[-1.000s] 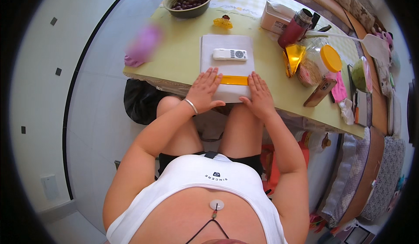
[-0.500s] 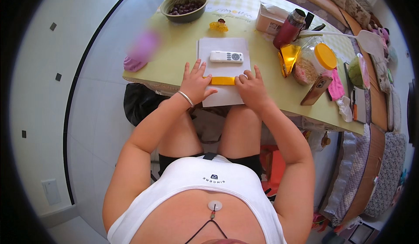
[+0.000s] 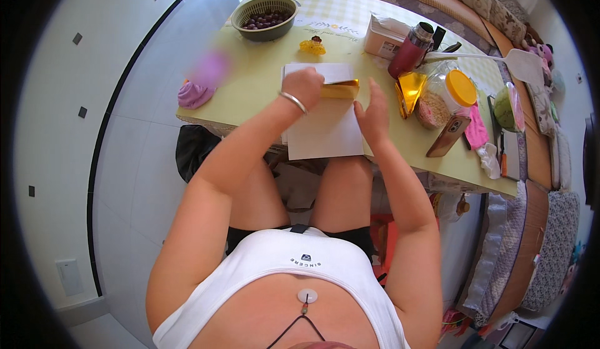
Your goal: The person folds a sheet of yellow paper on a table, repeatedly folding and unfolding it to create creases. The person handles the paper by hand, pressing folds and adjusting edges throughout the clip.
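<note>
My left hand (image 3: 303, 86), with a silver bangle at the wrist, is closed on the left end of a folded gold foil strip (image 3: 340, 91). The strip is raised, its shiny face turned partly toward me. My right hand (image 3: 374, 114) is open just beyond the strip's right end, fingers stretched forward and thumb apart. Beneath lie white paper sheets (image 3: 325, 135) on the table (image 3: 250, 93). No remote control shows; my left hand and the strip cover part of the paper.
A basket of dark round fruit (image 3: 264, 19) and a small yellow ornament (image 3: 312, 46) stand beyond. At right are a red thermos (image 3: 411, 49), more gold foil (image 3: 410, 91), a yellow-lidded jar (image 3: 440, 102), a phone (image 3: 448, 136) and a box (image 3: 382, 36). Purple cloth (image 3: 195, 94) lies left.
My left hand has moved forward, lifting the gold strip off the paper. My right hand has let go of its right end and opened. The white remote has gone from sight.
</note>
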### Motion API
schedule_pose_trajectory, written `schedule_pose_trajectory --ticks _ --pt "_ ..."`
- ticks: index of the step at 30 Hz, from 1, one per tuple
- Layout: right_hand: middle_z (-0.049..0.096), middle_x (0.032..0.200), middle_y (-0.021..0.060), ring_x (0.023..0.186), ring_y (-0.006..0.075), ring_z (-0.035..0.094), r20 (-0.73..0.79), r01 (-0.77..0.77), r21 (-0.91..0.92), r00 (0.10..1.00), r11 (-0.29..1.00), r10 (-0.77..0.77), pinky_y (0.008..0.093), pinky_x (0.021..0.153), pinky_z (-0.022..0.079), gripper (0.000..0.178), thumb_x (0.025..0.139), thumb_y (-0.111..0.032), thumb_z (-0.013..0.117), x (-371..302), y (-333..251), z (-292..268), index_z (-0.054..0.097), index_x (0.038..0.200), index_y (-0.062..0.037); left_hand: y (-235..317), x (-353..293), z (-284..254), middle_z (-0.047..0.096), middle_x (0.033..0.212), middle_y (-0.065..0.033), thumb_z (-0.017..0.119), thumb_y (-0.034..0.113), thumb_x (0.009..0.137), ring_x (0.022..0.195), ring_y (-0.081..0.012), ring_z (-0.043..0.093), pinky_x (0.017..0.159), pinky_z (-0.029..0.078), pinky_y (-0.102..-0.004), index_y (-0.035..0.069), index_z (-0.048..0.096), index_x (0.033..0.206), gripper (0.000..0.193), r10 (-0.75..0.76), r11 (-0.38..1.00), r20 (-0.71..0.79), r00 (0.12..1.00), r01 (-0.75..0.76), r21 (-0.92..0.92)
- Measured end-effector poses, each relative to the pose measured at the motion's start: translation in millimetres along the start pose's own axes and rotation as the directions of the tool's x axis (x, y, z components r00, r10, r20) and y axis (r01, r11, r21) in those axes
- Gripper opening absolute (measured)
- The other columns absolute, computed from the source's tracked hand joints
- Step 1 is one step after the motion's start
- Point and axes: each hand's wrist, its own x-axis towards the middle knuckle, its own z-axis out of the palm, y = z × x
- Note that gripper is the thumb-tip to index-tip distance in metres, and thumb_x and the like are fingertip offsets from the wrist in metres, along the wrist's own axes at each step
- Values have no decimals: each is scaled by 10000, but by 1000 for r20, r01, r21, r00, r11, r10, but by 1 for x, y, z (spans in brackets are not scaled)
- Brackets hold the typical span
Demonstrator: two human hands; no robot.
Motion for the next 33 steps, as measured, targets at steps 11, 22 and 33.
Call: schedule_pose_trajectory --ticks 11,22,33 --pt "382 1570 185 1470 324 343 -3 186 317 981 930 -195 436 1192 266 837 744 -171 846 -27 1 -27 468 1486 -93 -43 -12 -64 695 1064 -104 558 -137 801 1019 -207 654 906 532 -305 -31 758 958 275 353 338 109 929 -18 -941" --pt "637 1306 174 1168 296 631 387 513 -313 838 799 -386 396 853 505 343 819 -136 603 -92 -31 -23 685 1138 -41 -16 -51 -21 665 1230 -202 745 362 809 1253 -358 559 1118 374 -498 -26 704 1118 498 423 678 235 875 -134 -723" --pt "629 1325 159 1248 354 570 454 516 -434 833 738 -316 481 994 441 402 875 -169 557 -103 -68 -21 650 1233 -11 34 -156 7 521 1377 -308 694 173 692 1322 -462 475 1130 334 -569 -83 592 1248 621 259 966 9 966 -259 10"
